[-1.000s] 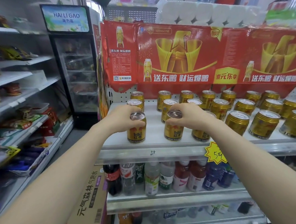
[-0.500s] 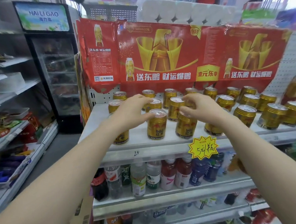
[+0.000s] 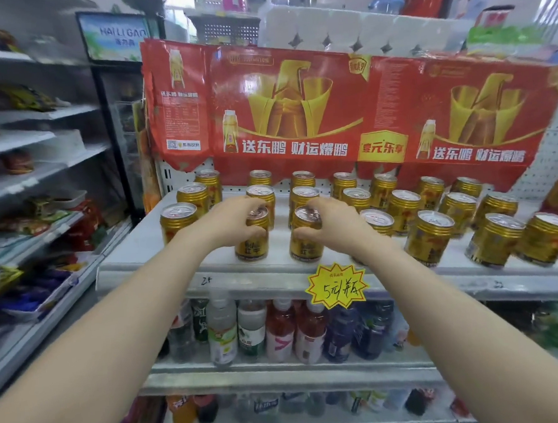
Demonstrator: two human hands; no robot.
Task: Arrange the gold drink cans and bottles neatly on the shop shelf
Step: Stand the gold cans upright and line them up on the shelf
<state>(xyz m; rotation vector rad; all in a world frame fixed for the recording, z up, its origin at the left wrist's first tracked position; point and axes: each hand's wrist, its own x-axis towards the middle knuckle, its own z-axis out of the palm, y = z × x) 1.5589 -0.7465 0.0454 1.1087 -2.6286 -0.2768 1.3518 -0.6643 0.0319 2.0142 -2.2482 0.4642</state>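
Two bare forearms (image 3: 130, 318), left hand (image 3: 232, 222), right hand (image 3: 334, 230), unsleeved

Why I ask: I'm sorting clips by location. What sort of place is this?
Probably a small shop: gold cans lined up on a shelf, a handwritten price tag on its edge, and bottled drinks below.

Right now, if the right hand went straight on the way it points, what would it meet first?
The right hand grips a front-row gold can; going on, it would probably meet the second-row gold can just behind, though depth is unclear.
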